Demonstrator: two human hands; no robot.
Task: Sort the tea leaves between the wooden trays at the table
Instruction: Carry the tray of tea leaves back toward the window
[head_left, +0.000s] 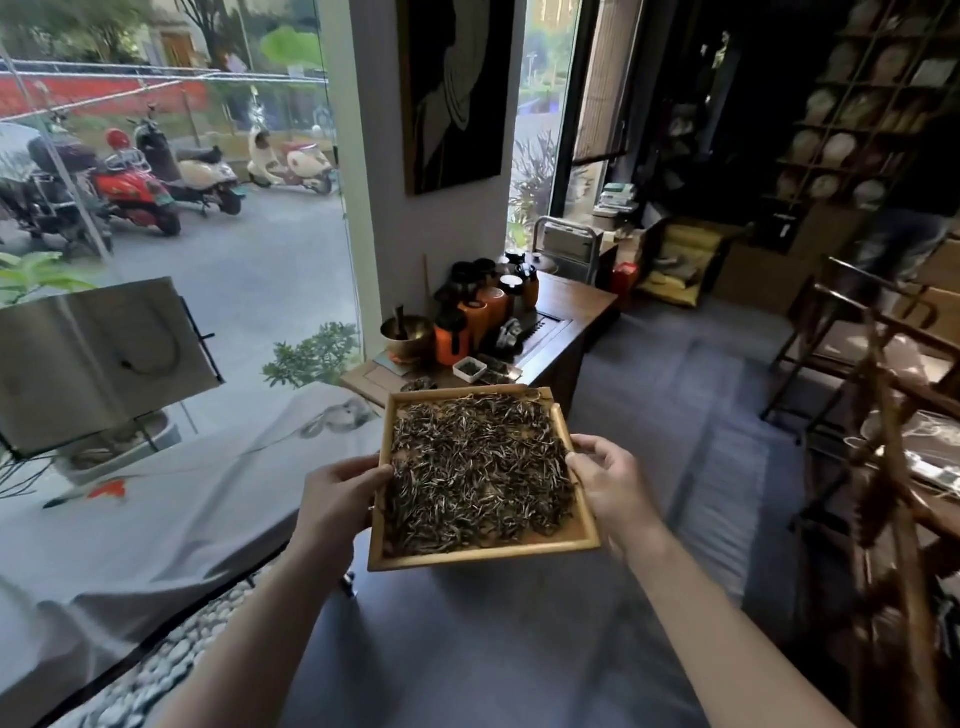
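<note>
The tray (483, 555) is held in the air above grey floor (519, 649), near-square, its far edge toward a wooden bench (566, 306) by the window (171, 156). Left hand (340, 499) and right hand (610, 483) grip opposite rims. Tea leaves (478, 467) cover its base. Orange canisters (470, 322) crowd the bench's left end.

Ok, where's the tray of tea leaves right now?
In the head view the tray sits centre frame, held in the air between the left hand and right hand, in front of the wooden table with the orange jars.
</note>
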